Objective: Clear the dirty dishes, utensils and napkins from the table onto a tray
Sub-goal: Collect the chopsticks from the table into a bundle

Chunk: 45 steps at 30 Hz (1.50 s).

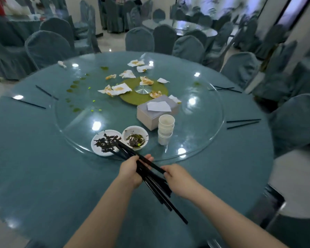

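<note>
Both hands grip one bundle of black chopsticks (151, 183): left hand (131, 171) has fingers curled round the middle of the bundle, right hand (177, 178) pinches the top stick near its end. Sticks are thin, straight and glossy, fanned out, tips over the plate (104, 143), butt ends toward the person.

Plate is white, round and shallow, with dark shredded scraps, on the near edge of the glass turntable (200, 111). Just beside it is a white round bowl (135, 135) with dark greens and brownish liquid. Right of that, a stack of white paper cups (166, 129), leaning slightly, touches a grey cardboard tissue box (150, 113) with a white tissue sticking out of it.

Crumpled white napkins (117, 89) with orange stains are scattered round the green centre disc (132, 97), which has a metal hub (141, 89). Green smears and small bright green bits lie on the glass at left.

Tabletop (43, 167) is round, with teal cloth under a clear cover. Loose chopstick pairs lie on it: far left (28, 102), left (47, 93), far right (224, 88), right (243, 122). One crumpled napkin (62, 63) sits at the far left rim. Teal fabric-covered chairs (47, 49) ring the table.
</note>
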Motion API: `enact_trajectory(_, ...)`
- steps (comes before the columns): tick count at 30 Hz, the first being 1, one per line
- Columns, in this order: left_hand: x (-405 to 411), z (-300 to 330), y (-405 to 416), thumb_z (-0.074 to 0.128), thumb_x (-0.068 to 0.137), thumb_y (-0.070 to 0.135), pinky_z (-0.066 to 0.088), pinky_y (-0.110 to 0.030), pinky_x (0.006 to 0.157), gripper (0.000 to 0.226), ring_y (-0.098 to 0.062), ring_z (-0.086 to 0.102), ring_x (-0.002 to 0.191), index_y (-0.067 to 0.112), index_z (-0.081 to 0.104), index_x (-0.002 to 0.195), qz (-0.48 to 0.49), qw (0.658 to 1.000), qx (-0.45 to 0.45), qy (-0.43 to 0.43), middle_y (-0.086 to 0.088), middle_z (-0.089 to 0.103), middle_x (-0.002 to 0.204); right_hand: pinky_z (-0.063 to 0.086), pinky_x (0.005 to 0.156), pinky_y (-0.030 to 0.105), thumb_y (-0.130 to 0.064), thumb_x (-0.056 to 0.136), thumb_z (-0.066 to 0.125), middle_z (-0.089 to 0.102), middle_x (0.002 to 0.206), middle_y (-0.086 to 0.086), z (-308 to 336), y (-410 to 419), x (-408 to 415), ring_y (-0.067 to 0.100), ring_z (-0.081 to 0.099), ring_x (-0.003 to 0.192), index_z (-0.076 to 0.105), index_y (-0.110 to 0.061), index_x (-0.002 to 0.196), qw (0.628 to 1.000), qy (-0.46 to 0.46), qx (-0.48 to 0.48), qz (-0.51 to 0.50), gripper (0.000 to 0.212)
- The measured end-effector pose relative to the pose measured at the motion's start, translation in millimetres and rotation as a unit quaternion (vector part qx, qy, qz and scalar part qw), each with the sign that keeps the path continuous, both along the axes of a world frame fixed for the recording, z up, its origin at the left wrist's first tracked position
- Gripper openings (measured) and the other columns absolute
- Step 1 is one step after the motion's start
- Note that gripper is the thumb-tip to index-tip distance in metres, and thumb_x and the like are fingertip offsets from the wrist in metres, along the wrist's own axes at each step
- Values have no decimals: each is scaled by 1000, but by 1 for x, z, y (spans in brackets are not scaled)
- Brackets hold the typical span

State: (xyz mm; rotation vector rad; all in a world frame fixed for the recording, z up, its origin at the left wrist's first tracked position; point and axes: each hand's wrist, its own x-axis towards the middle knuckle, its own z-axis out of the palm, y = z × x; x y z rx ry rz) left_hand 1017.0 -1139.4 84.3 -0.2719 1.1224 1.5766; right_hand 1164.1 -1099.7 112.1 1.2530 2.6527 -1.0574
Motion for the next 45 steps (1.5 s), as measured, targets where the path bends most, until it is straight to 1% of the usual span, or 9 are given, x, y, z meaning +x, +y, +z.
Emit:
enact_trajectory(4,73,8,30,41,102,29,49,-40,62,29,-24,61,74,2,50,97,0,1000,12,-21,-14,62,85,42,68,35,-12,97,38,54,77,11,8,12,71,27,51,75,58,-4,84,999,9,11,-41,25)
enact_trajectory(7,136,17,52,48,97,40,50,-38,57,39,-23,60,64,2,50,89,14,1000,11,-12,-11,58,74,35,59,33,-36,97,42,53,70,2,15,15,132,18,49,66,54,-12,77,996,31,-15,-80,33)
enact_trajectory(12,235,20,75,57,95,21,49,-33,55,27,-14,57,38,5,49,75,-44,998,11,45,-4,52,52,45,63,30,-50,81,62,65,86,1,17,25,236,14,58,73,58,-19,98,995,8,-28,-95,35)
enact_trajectory(16,304,14,84,52,97,14,50,-33,61,22,-19,56,58,5,49,78,-60,998,12,-3,-8,49,64,47,65,30,-43,79,61,61,84,-5,11,28,300,17,59,80,55,-24,95,994,-48,34,-95,26)
enact_trajectory(20,367,19,84,45,100,13,49,-35,75,26,-19,57,68,5,49,75,-102,992,44,-58,-5,55,52,46,58,31,-29,74,55,57,84,-2,6,25,352,19,57,75,47,-22,93,987,-68,16,-145,22)
enact_trajectory(26,411,39,81,44,98,11,41,-38,96,19,-20,63,80,10,53,81,-218,971,76,-60,-4,63,63,39,55,32,-30,90,51,51,78,1,4,11,403,24,51,68,43,-20,103,965,-104,127,-203,18)
enact_trajectory(33,415,35,101,42,97,10,47,-36,78,23,-15,59,77,10,52,77,-237,964,88,-81,0,61,49,47,58,34,-9,91,49,58,89,4,1,-10,465,22,55,74,40,-17,107,931,-201,178,-247,20)
enact_trajectory(39,450,32,116,44,97,17,48,-36,88,22,-15,60,76,11,55,79,-258,961,95,-21,1,63,50,23,46,30,-8,89,46,47,77,-3,3,-32,528,19,45,64,41,-20,101,905,-223,207,-299,17)
enact_trajectory(45,536,42,138,23,103,42,48,-31,82,60,-24,63,91,0,65,95,-401,895,153,126,-12,73,78,29,55,30,-15,91,46,59,87,-2,8,-28,620,17,45,67,47,-22,99,882,-230,233,-338,10)
